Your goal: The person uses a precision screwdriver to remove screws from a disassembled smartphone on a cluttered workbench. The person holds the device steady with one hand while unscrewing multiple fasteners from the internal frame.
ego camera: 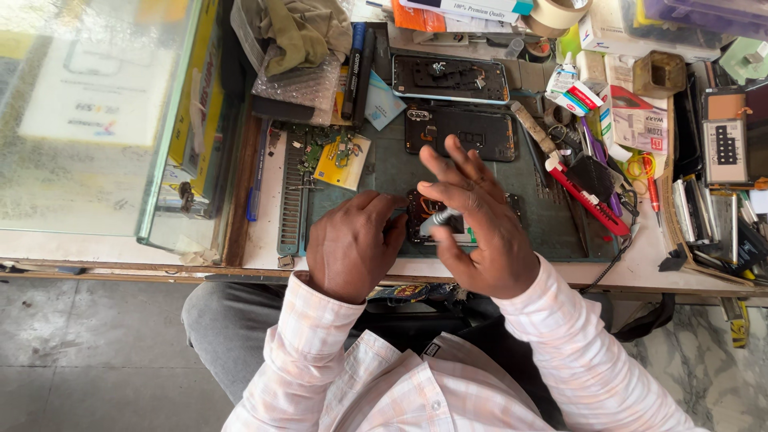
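An opened phone [420,214] with its dark circuit board exposed lies on the green work mat [552,216] near the bench's front edge. My left hand [352,244] rests on the phone's left end, fingers curled against it. My right hand [476,220] is over the phone's right part and grips a silver-handled tool [438,220] between thumb and palm, the other fingers spread upward. The tool's tip points left toward the board. Most of the phone is hidden under both hands.
Two more opened phones [450,78] [460,132] lie further back on the mat. A red cutter [588,200], pens, small boxes, a tape roll [556,14] and parts crowd the right side. A glass counter [88,120] stands at the left.
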